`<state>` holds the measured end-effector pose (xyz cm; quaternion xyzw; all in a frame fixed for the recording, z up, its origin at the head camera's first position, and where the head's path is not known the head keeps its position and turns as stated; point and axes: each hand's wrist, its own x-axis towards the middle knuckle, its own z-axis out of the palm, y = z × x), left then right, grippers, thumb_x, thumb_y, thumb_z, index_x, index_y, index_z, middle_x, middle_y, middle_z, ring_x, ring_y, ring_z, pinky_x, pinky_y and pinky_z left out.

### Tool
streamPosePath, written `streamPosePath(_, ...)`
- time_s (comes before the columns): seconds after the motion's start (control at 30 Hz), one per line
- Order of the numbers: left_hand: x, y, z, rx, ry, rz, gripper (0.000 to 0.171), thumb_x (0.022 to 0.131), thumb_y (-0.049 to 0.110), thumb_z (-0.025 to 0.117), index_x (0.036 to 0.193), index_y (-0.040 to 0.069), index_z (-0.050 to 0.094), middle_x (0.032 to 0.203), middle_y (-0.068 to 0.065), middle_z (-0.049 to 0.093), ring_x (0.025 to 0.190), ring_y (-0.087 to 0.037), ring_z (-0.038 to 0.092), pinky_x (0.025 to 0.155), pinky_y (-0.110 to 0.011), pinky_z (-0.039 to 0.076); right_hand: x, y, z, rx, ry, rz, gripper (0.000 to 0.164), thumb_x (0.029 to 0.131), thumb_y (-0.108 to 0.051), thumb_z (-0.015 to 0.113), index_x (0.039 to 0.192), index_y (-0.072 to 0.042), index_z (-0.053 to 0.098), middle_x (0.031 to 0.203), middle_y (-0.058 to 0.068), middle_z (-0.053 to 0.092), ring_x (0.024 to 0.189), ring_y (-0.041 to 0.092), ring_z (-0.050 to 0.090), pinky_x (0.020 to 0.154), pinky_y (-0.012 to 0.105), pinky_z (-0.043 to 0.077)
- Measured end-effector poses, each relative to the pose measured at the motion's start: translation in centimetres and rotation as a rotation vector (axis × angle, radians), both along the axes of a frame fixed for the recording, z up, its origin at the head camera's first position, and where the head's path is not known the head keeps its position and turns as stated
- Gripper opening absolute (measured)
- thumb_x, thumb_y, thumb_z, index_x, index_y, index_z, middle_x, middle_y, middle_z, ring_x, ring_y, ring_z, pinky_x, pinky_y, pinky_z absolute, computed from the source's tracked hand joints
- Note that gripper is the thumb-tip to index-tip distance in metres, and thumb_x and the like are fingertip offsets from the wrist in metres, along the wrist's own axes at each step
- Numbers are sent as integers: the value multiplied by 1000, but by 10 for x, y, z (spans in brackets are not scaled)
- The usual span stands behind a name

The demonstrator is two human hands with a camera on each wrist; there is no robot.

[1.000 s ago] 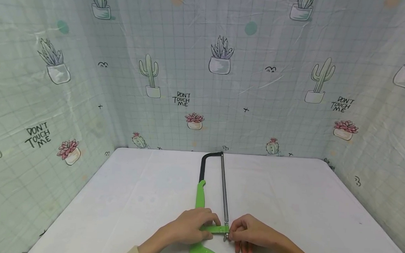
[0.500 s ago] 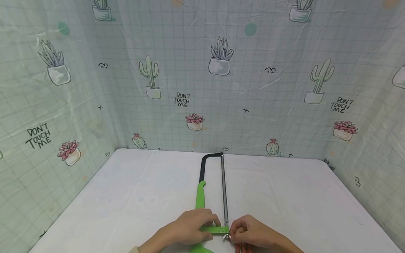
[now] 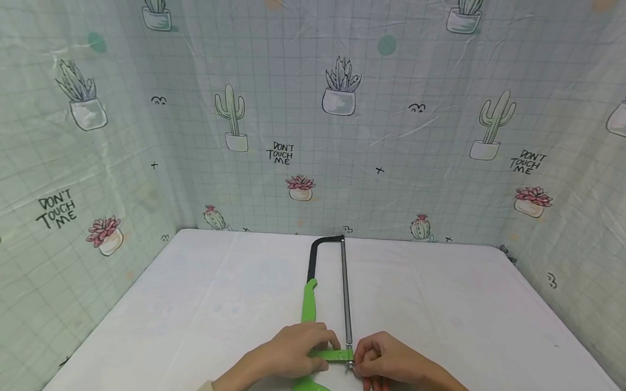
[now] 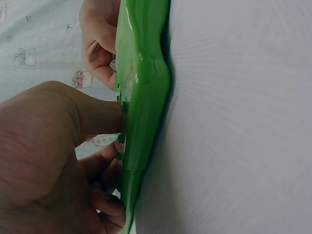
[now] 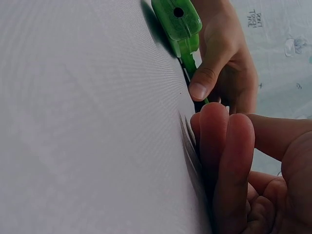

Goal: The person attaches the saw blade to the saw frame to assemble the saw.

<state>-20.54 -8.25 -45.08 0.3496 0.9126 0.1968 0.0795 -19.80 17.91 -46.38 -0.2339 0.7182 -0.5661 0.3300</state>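
A hacksaw lies flat on the white table, its green handle (image 3: 310,302) toward me and its black frame (image 3: 313,261) reaching away. The grey blade (image 3: 346,294) runs along its right side. My left hand (image 3: 294,350) grips the saw where the green crosspiece (image 3: 333,355) leaves the handle, thumb on the near side, fingers on the far side. At the crosspiece's right end, a small metal wing nut (image 3: 349,365) is pinched by the thumb and index finger of my right hand (image 3: 390,359). In the right wrist view, that hand's own fingers (image 5: 214,136) hide the nut.
White cloth covers the table (image 3: 433,303) around the saw. Behind it and at both sides hangs a curtain (image 3: 276,73) printed with cacti. The saw's far end comes close to the table's back edge.
The wing nut's wings have turned between frames, with my right fingers staying beside it. Both hands and the hacksaw keep nearly the same place.
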Motion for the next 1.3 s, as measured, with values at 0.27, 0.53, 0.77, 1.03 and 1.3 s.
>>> streamPosePath(0.27, 0, 0, 0, 0, -2, -7, 27, 90, 32, 76, 116, 36, 70, 97, 20, 60, 90, 3, 55, 77, -25, 49, 1, -1, -1, 14, 9, -14, 9, 94, -10, 66, 95, -2, 65, 66, 0, 67, 47, 0, 59, 46, 17, 48)
streamPosePath(0.53, 0, 0, 0, -2, -2, 2, 28, 89, 32, 77, 116, 36, 70, 98, 20, 60, 90, 3, 55, 76, -25, 49, -1, -1, -3, -9, 6, -6, 10, 94, -10, 67, 94, -1, 65, 66, -1, 67, 47, 1, 60, 45, 17, 48)
streamPosePath(0.77, -1, 0, 0, 3, -3, -5, 28, 90, 33, 76, 117, 36, 70, 98, 20, 61, 91, 3, 56, 76, -25, 50, -1, 0, -3, -17, 1, 1, 9, 94, -10, 65, 94, -1, 66, 65, -1, 67, 48, 0, 60, 45, 17, 48)
streamPosePath(1.03, -1, 0, 1, 1, -6, -7, 28, 90, 33, 76, 116, 36, 70, 99, 19, 61, 92, 2, 57, 77, -26, 50, -1, 1, -3, -17, 2, -1, 9, 95, -9, 65, 95, 0, 66, 66, -1, 67, 48, 0, 60, 46, 17, 49)
streamPosePath(1.3, 1, 0, 1, 0, -17, -4, 27, 90, 33, 75, 117, 37, 70, 99, 20, 61, 93, 3, 57, 79, -25, 50, 0, 1, -4, -16, 11, 3, 10, 94, -10, 64, 95, 0, 66, 66, -1, 68, 48, 1, 61, 46, 18, 49)
